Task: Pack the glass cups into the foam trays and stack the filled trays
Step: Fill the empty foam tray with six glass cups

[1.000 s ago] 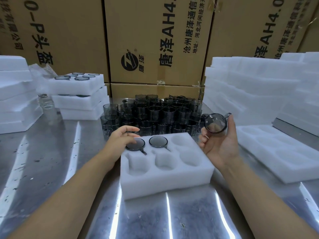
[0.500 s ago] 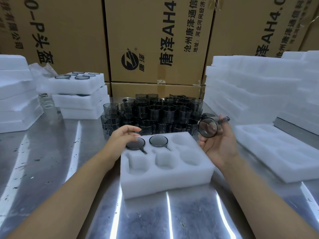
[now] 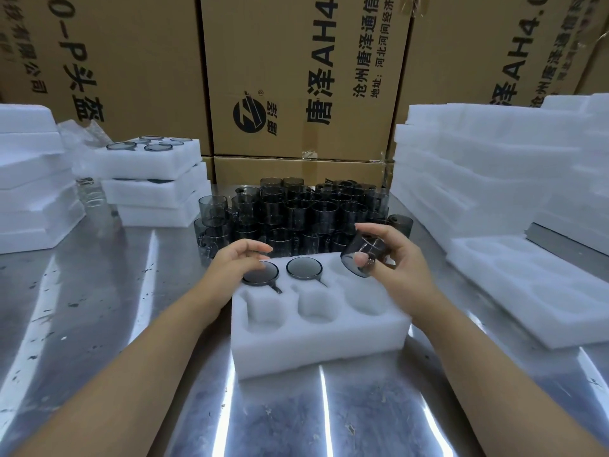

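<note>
Print shows on the cartons only, all of it turned sideways. The middle box carries a round black logo with a small 唐泽, then big 唐泽AH4., then 沧州唐泽通信 and 地址:河北河间经济, cut off at the top. The left box reads 0-P头盔, with 公司 beside it. The right box shows 泽AH4. and 唐泽通信.

Left hand hovers open and relaxed; right hand curled, gripping

- One glass cup was in the grip of the right hand.
- Two seated cups were just left of it.
- One foam tray with six pockets lay below it.
- Three stacked trays stood far left.
</note>
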